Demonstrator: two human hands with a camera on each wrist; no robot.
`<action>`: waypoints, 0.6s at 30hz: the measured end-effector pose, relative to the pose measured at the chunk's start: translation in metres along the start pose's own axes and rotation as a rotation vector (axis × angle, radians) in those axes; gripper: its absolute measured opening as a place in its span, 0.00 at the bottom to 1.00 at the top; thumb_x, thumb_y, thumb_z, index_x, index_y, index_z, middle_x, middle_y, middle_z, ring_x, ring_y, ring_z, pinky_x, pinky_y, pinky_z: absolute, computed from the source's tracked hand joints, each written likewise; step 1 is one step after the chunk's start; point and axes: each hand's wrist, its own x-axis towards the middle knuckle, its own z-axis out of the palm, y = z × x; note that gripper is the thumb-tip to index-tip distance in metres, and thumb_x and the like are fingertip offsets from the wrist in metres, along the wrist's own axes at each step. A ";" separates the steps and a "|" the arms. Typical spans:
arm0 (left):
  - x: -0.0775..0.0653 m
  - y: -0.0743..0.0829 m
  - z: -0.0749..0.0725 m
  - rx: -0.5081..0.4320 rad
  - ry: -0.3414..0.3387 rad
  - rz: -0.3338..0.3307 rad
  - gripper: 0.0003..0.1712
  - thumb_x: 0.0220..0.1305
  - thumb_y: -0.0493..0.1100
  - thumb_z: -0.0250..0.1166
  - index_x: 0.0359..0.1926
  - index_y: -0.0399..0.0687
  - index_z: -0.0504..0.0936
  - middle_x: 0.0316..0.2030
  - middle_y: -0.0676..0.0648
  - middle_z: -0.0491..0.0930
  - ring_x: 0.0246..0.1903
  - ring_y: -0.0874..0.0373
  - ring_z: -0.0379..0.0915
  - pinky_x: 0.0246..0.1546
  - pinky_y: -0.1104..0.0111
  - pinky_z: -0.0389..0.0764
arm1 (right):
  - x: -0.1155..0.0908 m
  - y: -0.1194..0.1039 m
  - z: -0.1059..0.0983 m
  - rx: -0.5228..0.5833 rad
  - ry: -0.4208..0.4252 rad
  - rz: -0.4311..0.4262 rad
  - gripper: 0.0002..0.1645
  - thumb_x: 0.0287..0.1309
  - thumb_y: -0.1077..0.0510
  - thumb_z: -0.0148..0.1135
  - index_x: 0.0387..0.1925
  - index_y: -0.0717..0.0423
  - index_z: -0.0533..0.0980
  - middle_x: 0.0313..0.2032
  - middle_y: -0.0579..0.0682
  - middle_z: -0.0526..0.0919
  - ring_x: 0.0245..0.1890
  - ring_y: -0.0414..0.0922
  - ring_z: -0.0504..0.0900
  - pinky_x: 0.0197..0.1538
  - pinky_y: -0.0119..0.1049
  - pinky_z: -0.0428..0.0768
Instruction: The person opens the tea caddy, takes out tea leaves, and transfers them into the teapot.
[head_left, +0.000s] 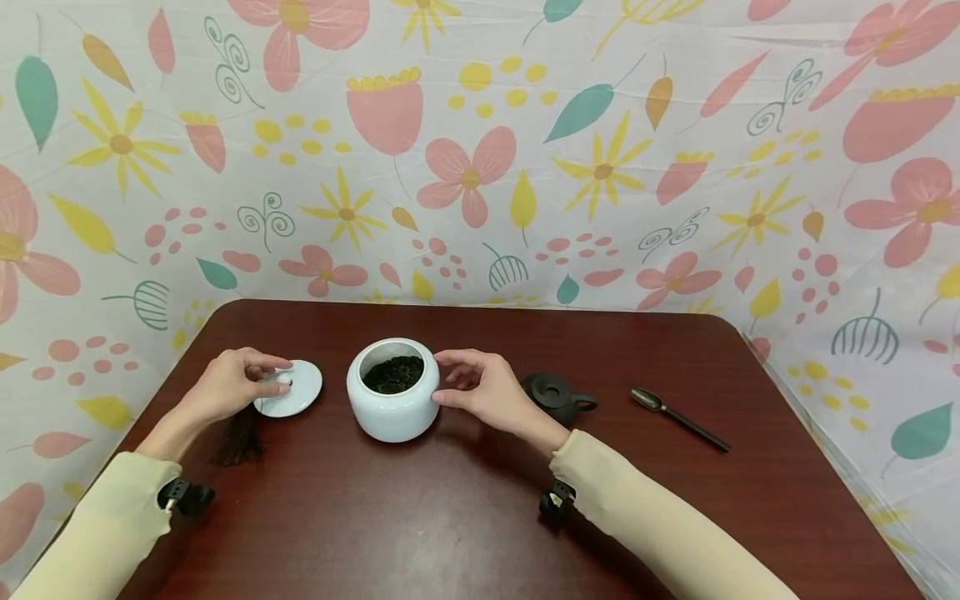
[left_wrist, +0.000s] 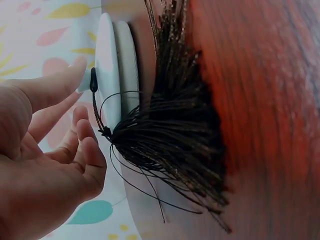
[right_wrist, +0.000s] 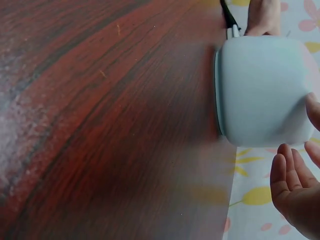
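Note:
A round white jar (head_left: 393, 417) stands uncovered on the table, with dark loose tea leaves (head_left: 394, 375) inside. My right hand (head_left: 483, 392) touches the jar's right side near the rim with thumb and fingertips. Left of the jar, my left hand (head_left: 236, 383) pinches the small knob of the white lid (head_left: 303, 390) between thumb and finger. A black tassel (left_wrist: 165, 125) hangs by a cord from that knob and spreads over the table in the left wrist view. The lid is at or very near the table surface.
Behind my right wrist sits a dark teapot (head_left: 551, 396) with a side handle, partly hidden by the hand. Farther right lies a tea scoop (head_left: 678, 417) with a dark handle. The brown table (head_left: 420, 533) ends at a flower-patterned cloth (head_left: 480, 167).

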 end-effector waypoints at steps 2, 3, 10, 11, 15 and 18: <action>0.000 0.000 0.001 0.008 -0.005 -0.009 0.22 0.61 0.42 0.80 0.54 0.38 0.90 0.46 0.39 0.83 0.44 0.47 0.76 0.41 0.60 0.77 | 0.001 -0.001 0.000 -0.004 0.001 0.003 0.30 0.55 0.62 0.82 0.60 0.56 0.84 0.50 0.51 0.87 0.44 0.52 0.86 0.47 0.45 0.83; 0.000 -0.001 0.001 0.009 -0.012 -0.016 0.22 0.61 0.42 0.80 0.54 0.38 0.90 0.46 0.39 0.82 0.44 0.47 0.76 0.41 0.59 0.77 | 0.002 -0.001 0.000 -0.005 0.001 0.005 0.30 0.54 0.62 0.82 0.60 0.56 0.84 0.50 0.51 0.87 0.43 0.52 0.86 0.47 0.45 0.83; -0.003 -0.001 0.003 -0.002 -0.005 -0.041 0.20 0.62 0.43 0.79 0.51 0.37 0.91 0.46 0.38 0.82 0.42 0.49 0.73 0.39 0.61 0.75 | 0.005 0.000 0.001 0.014 -0.017 0.006 0.32 0.53 0.62 0.83 0.61 0.57 0.83 0.51 0.53 0.87 0.44 0.53 0.86 0.48 0.48 0.83; -0.003 -0.001 0.004 -0.004 -0.001 -0.043 0.19 0.62 0.43 0.80 0.51 0.37 0.91 0.46 0.38 0.82 0.42 0.49 0.73 0.38 0.61 0.75 | 0.005 0.001 0.001 0.022 -0.021 0.005 0.32 0.53 0.62 0.83 0.61 0.58 0.83 0.51 0.54 0.87 0.44 0.54 0.86 0.48 0.50 0.84; -0.003 -0.002 0.005 -0.004 0.006 -0.053 0.18 0.62 0.43 0.80 0.49 0.38 0.91 0.46 0.38 0.83 0.42 0.50 0.74 0.37 0.64 0.76 | 0.006 0.003 0.001 0.042 -0.029 0.008 0.34 0.53 0.61 0.84 0.62 0.58 0.83 0.51 0.55 0.87 0.44 0.57 0.85 0.49 0.52 0.84; -0.003 -0.003 0.006 -0.004 0.012 -0.053 0.17 0.62 0.43 0.79 0.48 0.38 0.92 0.46 0.39 0.83 0.43 0.49 0.75 0.36 0.66 0.77 | 0.006 0.003 0.001 0.036 -0.031 0.016 0.35 0.52 0.60 0.84 0.62 0.56 0.83 0.49 0.54 0.87 0.43 0.55 0.85 0.48 0.50 0.85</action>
